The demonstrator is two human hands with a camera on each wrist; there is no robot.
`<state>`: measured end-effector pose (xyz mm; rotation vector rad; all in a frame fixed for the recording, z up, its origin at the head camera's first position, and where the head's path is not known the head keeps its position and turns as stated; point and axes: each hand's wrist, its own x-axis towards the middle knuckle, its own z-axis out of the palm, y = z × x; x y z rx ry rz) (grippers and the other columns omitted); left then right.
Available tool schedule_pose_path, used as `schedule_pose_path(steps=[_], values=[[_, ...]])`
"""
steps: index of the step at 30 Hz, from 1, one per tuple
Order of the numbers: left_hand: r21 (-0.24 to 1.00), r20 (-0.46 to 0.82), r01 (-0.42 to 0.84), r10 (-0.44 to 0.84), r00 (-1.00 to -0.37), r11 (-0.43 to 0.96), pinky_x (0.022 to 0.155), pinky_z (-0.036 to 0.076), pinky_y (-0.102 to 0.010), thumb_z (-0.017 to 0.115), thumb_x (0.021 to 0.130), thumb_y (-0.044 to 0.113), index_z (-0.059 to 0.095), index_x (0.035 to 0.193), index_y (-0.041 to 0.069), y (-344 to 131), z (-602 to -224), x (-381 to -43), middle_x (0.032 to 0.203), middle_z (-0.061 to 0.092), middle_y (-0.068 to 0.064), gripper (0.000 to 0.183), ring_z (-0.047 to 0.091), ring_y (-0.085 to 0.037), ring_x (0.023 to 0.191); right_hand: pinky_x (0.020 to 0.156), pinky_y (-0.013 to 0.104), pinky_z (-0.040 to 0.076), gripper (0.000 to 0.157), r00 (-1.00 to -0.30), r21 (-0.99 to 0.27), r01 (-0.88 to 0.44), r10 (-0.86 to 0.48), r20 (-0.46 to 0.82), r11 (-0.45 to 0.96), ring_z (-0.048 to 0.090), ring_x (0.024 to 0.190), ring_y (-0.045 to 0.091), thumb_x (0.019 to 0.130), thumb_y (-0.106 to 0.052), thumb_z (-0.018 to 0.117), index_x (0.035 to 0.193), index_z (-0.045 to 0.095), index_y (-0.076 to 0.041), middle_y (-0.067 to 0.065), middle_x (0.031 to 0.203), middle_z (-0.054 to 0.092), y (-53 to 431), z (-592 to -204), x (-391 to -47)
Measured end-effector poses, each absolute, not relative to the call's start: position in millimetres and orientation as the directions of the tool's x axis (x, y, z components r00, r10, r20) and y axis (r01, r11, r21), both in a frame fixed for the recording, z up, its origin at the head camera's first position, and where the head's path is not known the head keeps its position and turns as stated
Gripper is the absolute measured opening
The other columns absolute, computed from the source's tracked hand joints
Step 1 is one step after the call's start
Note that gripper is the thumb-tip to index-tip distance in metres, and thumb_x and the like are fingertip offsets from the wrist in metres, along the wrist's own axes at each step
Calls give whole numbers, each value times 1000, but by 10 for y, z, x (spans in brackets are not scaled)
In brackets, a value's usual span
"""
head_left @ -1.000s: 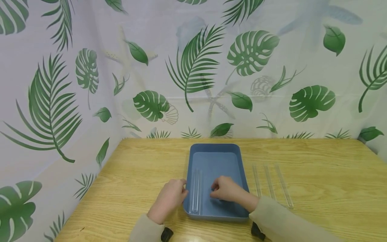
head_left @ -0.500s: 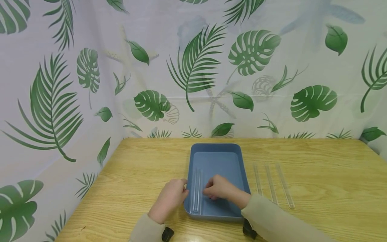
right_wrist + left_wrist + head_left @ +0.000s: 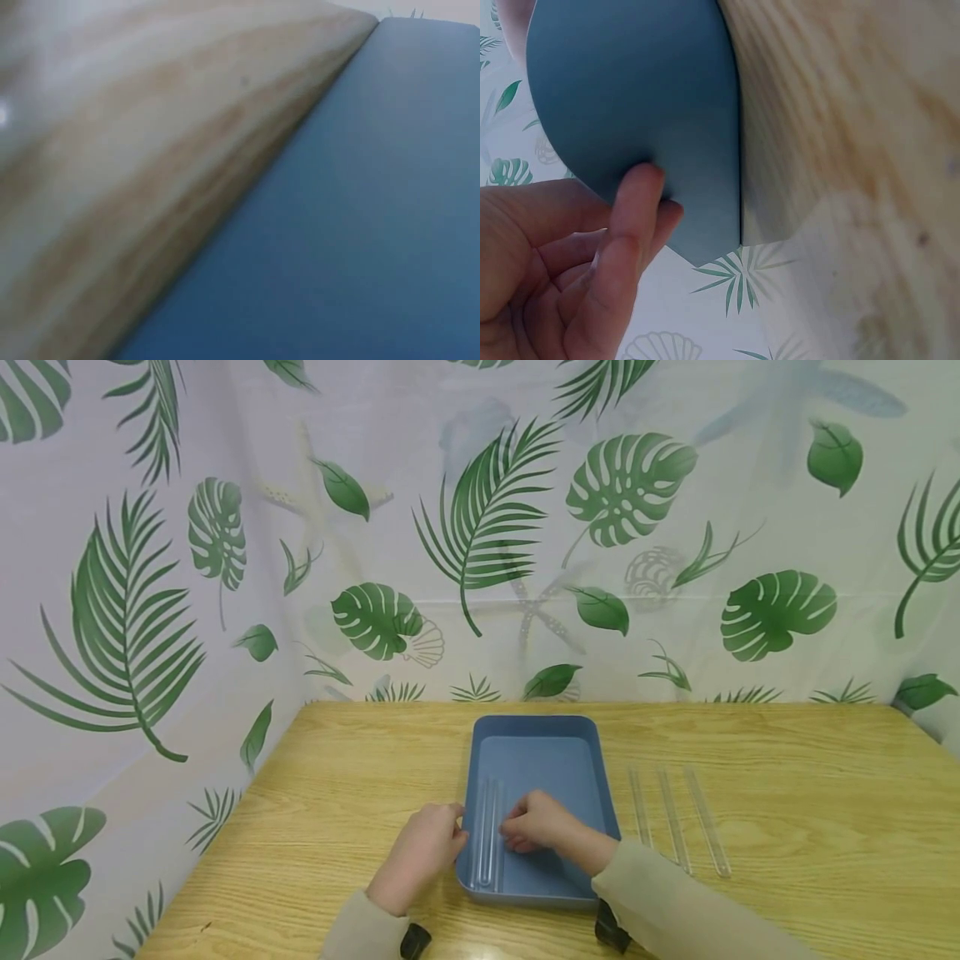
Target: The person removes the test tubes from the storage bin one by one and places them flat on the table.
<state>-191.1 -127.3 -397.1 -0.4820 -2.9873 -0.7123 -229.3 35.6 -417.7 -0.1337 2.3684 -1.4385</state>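
Observation:
A blue rectangular tray sits on the wooden table with several clear test tubes lying lengthwise along its left side. My left hand grips the tray's left wall, and in the left wrist view its fingers press on the outer side of that wall. Inside the tray, my right hand has thumb and fingers curled together at the rightmost of these tubes, pinching it near its middle. The right wrist view shows the tray's outer wall and the table, with the right hand out of sight.
Three more clear test tubes lie side by side on the wooden table, right of the tray, close to the right sleeve. A leaf-patterned cloth hangs along the table's back and left edges.
My right hand has moved left inside the tray, from its middle to the rightmost tube there, and then nearly stopped. The left hand stays on the tray wall.

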Motion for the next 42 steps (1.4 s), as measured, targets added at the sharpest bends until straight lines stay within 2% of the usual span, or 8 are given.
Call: schedule_pose_path(steps=[7, 15, 30, 42], values=[[418, 126, 323, 298, -946, 849, 42, 38, -19, 60, 78, 1, 60, 99, -8, -1288, -3969, -1917, 59, 53, -1, 22, 44, -5, 44, 58, 31, 51, 14, -927, -883, 151, -247, -283, 445, 60, 60, 17, 76, -1, 60, 85, 58, 9, 10, 65, 60, 328, -4188, -2304], [407, 148, 344, 311, -939, 846, 42, 37, -19, 60, 78, 1, 61, 96, -8, -1297, -3980, -1924, 58, 52, 0, 21, 43, -5, 44, 56, 30, 51, 9, -930, -890, 132, -256, -264, 437, 57, 58, 14, 76, -1, 62, 79, 59, 7, 8, 65, 58, 310, -4200, -2294], [380, 189, 382, 334, -923, 842, 41, 36, -19, 60, 75, 0, 61, 88, -5, -1293, -3982, -1936, 54, 49, 1, 14, 41, -5, 43, 51, 28, 49, 14, -937, -891, 103, -257, -236, 442, 55, 54, 12, 73, -3, 67, 77, 54, 1, 7, 64, 56, 247, -4201, -2294], [375, 165, 361, 322, -932, 854, 42, 36, -20, 61, 76, 2, 62, 90, -5, -1296, -3990, -1942, 57, 50, 1, 15, 41, -6, 46, 49, 28, 49, 14, -938, -894, 116, -247, -242, 434, 53, 53, 13, 73, -2, 67, 81, 56, 0, 7, 66, 55, 237, -4209, -2313]])
